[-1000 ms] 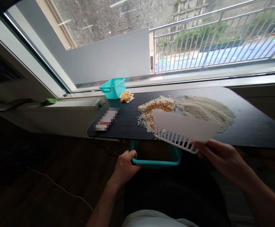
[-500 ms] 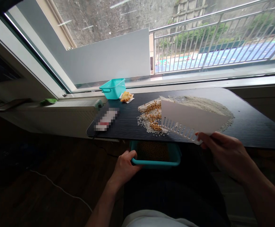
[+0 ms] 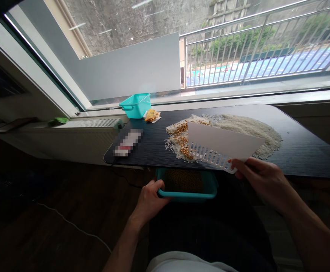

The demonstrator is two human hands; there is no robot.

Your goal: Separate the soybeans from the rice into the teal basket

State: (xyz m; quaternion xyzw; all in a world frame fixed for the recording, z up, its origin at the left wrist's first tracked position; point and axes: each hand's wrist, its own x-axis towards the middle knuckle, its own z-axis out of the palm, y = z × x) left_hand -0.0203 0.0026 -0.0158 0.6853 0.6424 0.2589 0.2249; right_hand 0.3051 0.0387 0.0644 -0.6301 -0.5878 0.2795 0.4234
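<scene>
My right hand (image 3: 257,177) pinches the lower corner of a flat white plastic scraper (image 3: 224,139) with a row of slots along its near edge. The scraper is tilted over a heap of white rice (image 3: 247,128) and hides part of it. To its left, yellow soybeans (image 3: 183,141) lie mixed among rice grains. My left hand (image 3: 152,196) grips the left rim of a teal plastic basket (image 3: 193,195) just below the table's front edge. Many more soybeans (image 3: 183,180) are inside this basket.
The dark table (image 3: 153,151) stands against the window. On its far left are a second teal basket (image 3: 136,105), a yellow crumpled item on white paper (image 3: 152,115) and a blurred-out flat object (image 3: 127,142). A radiator (image 3: 91,132) is left of the table, and a white cable (image 3: 74,224) crosses the floor.
My right hand has shifted a little to the left with the scraper, which now covers slightly less rice on the right. My left hand and the basket stay put.
</scene>
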